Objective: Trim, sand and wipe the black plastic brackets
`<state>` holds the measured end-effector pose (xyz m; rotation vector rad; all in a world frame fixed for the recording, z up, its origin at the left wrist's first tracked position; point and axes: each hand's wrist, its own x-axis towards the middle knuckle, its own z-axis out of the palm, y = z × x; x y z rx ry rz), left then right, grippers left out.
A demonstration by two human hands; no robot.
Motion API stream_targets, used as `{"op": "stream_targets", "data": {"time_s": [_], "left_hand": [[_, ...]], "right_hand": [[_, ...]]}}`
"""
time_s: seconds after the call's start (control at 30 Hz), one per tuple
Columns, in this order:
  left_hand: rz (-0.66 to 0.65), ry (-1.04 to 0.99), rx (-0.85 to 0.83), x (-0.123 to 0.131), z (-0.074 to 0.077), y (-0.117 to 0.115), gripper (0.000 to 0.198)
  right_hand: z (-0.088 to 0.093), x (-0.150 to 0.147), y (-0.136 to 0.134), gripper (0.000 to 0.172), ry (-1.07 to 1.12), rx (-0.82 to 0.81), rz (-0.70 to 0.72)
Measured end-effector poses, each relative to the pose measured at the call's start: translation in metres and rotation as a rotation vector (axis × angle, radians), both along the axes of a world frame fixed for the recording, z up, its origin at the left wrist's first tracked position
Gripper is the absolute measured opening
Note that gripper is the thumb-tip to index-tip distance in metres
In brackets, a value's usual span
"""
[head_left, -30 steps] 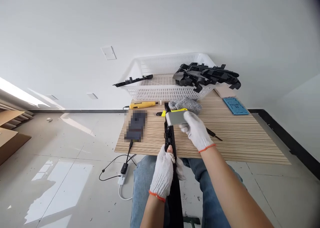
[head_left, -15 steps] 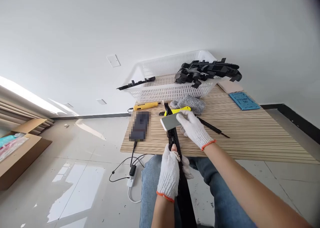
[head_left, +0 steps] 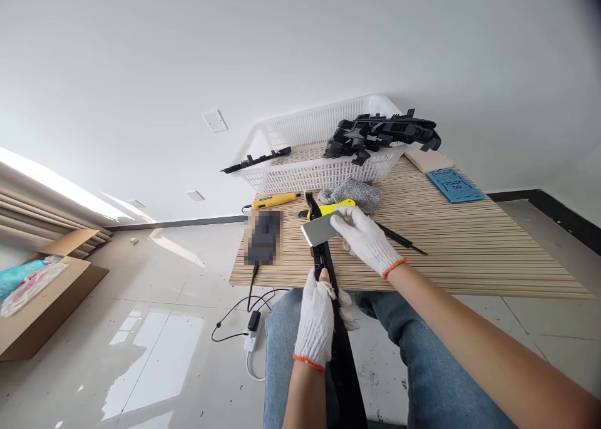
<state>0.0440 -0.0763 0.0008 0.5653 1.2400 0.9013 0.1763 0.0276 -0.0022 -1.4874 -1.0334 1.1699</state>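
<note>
My left hand (head_left: 318, 319), in a white knit glove with an orange cuff, is closed around a long black plastic trim piece (head_left: 346, 379). The trim piece runs from near my lap up over the table edge. In my gloved right hand (head_left: 364, 235) is a flat grey-green block with a white edge (head_left: 320, 230), pinched between thumb and fingers. It lies over the upper part of the trim piece; whether the two touch, I cannot tell. Behind them are a yellow utility knife (head_left: 345, 203) and a grey speckled cloth (head_left: 359, 194). A thin black tool (head_left: 399, 238) lies right of the block.
A white plastic basket (head_left: 272, 181) at the back holds several black plastic parts (head_left: 380, 134). A yellow pen-like power tool (head_left: 275, 201) and a blurred dark device (head_left: 263, 238) with a cable sit at left. A blue packet (head_left: 454, 185) is at right. Cardboard box (head_left: 56, 310) on the floor.
The camera view has shifted slightly. Both hands keep their holds, and the block stays over the trim piece in nearly the same place.
</note>
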Motion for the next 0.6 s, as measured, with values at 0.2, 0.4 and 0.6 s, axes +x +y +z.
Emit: {"op": "stream_targets", "data": {"time_s": [0.2, 0.4, 0.6], "left_hand": [[-0.025, 0.018, -0.002, -0.002, -0.005, 0.0, 0.058], [-0.068, 0.022, -0.013, -0.006, -0.003, 0.001, 0.065], [-0.075, 0.006, -0.008, -0.01, -0.004, 0.001, 0.067]], "right_hand": [[-0.006, -0.001, -0.005, 0.052, 0.035, 0.071, -0.11], [0.002, 0.001, -0.009, 0.044, 0.166, -0.011, -0.183], [0.009, 0.01, -0.019, 0.076, 0.248, -0.007, -0.019]]}}
